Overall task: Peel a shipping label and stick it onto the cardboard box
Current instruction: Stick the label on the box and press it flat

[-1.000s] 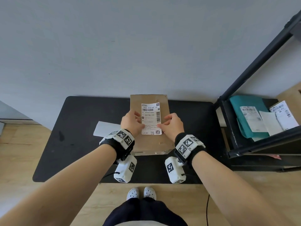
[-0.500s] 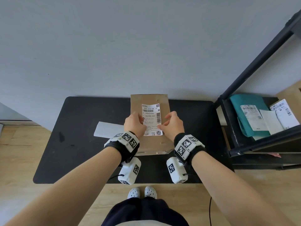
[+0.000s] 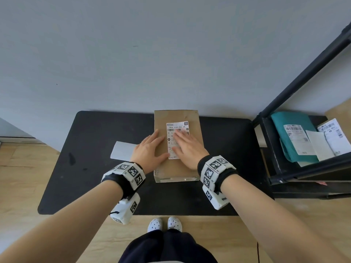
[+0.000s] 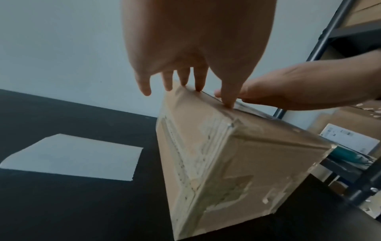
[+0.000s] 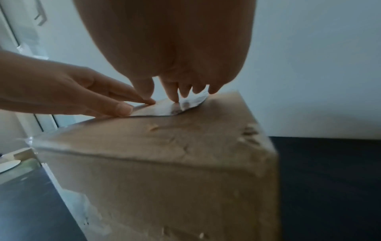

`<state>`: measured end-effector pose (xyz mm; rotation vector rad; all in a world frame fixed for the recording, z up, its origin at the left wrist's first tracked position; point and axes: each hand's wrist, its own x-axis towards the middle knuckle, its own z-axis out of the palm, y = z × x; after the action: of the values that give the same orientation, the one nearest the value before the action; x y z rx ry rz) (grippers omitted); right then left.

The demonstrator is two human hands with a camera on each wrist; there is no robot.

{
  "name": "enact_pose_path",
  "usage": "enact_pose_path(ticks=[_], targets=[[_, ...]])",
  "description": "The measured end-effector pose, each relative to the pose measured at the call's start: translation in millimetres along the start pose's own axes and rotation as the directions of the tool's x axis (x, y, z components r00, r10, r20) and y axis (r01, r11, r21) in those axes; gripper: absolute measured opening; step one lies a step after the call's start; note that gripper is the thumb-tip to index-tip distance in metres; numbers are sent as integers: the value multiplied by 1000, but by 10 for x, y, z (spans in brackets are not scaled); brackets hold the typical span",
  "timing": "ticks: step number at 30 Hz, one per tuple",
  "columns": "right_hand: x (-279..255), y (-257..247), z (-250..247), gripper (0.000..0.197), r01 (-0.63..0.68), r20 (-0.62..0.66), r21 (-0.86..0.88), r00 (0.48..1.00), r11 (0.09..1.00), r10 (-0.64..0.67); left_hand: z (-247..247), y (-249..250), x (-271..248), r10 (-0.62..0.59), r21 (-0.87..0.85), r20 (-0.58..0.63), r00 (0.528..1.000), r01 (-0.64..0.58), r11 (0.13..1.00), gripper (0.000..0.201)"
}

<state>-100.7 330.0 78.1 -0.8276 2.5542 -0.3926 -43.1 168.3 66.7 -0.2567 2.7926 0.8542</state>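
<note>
We see the label (image 3: 177, 139) lying on top of the box (image 3: 178, 168), under the flat fingers (image 3: 179, 134) of our right hand (image 3: 187, 149); our left hand (image 3: 150, 151), also flat, holds nothing. Peeling looks done; only smoothing remains.

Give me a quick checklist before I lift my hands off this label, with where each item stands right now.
1. Shipping label lies on top of the cardboard box: ok.
2. Label sits square to the box edges: ok.
3. Right hand presses flat on the label: ok.
4. Left hand steadies the box, thumb at the label's near left corner: ok.
5. All edges stuck down: cannot tell; the hands cover part of the label.
6. Backing sheet lies on the table, apart from the box: ok.
</note>
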Motion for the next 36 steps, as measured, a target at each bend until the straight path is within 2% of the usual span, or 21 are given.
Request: enact_pose_path(ticks=[3,10,15,20,25,29,36], targets=[[137,-65,21,57,-7,96,3,995,1000,6,-6,-51,12,5,-41,5,1000,-5,999,70],[404,-137,-95,58,-28,190,-12,981,1000,30,-28,-117,44,28,-4,35,999,-28,1000,78],[302,105,-295,59,-130,225,-53,964,990,139,-49,-112,36,26,29,70,997,-28,999,80],[165,204,-376,61,-160,210,-152,959,975,190,-80,-110,16,34,42,142,989,-40,998,91],[340,-51,-324,60,-54,255,-188,962,981,102,-82,-84,-12,38,17,119,992,-40,999,97],[503,-165,-329,57,-33,272,-152,960,988,74,-64,-70,-36,20,2,124,992,-20,1000,115],[172,-102,-224,55,30,270,-87,963,996,-5,-34,-67,-16,26,7,118,993,-27,1000,117]])
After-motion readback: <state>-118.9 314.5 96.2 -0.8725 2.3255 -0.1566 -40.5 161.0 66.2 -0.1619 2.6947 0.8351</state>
